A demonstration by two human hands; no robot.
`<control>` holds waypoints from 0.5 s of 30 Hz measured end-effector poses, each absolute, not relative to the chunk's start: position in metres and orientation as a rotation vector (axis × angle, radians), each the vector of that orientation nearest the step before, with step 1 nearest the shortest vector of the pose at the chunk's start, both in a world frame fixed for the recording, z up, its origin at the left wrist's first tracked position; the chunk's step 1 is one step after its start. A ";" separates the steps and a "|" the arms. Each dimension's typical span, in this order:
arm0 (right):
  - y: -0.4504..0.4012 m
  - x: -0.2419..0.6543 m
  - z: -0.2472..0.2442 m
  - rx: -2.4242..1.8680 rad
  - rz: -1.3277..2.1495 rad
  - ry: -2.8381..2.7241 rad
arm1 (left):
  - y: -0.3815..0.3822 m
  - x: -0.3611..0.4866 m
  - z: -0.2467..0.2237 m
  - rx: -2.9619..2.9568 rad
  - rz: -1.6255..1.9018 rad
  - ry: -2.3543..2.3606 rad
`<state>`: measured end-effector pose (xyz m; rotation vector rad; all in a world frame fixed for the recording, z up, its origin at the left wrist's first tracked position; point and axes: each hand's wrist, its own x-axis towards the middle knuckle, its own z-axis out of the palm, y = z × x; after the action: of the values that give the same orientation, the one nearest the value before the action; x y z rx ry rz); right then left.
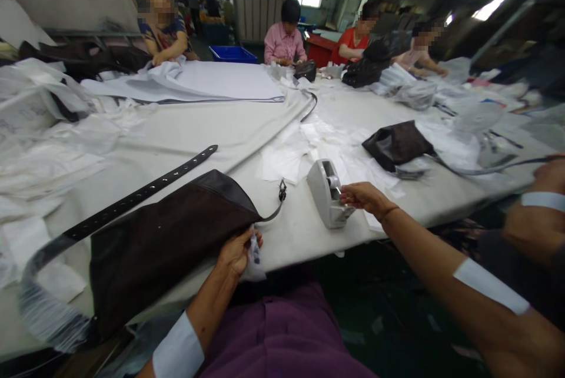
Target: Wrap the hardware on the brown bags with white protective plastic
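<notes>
Bare table (295, 235) runs left of the tape dispenser (325, 194), an open lane to the dark bag (163, 260), broken only by that bag's metal clip (281, 191); the right hand (364, 198) sits just beside the dispenser; past it, loose paper (300, 151) lies flat and gives no real barrier; further right of it, a second bag (396, 144) and its strap (481, 171) stand in the way; the left hand (236, 251) is nearer the front edge, left of the dispenser.

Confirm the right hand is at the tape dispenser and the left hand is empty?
No, the left hand isn't empty: the head view shows it gripping the edge of the dark bag, along with some plastic. The right hand is at the tape dispenser, as you said.
</notes>
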<state>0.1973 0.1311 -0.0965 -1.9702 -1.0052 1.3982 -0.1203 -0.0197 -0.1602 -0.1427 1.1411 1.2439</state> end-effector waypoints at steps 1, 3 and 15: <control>0.133 0.196 -0.096 -1.976 1.409 -1.000 | -0.020 -0.121 -0.161 -0.146 1.240 1.138; 0.137 0.195 -0.094 -1.991 1.432 -0.986 | -0.019 -0.121 -0.161 -0.148 1.235 1.142; 0.147 0.200 -0.096 -2.069 1.586 -0.912 | -0.020 -0.125 -0.166 -0.197 1.225 1.130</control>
<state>0.1997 0.1469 -0.0961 -2.0687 -0.9123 1.5857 -0.1251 -0.0197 -0.1661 -0.1966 1.1297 1.2246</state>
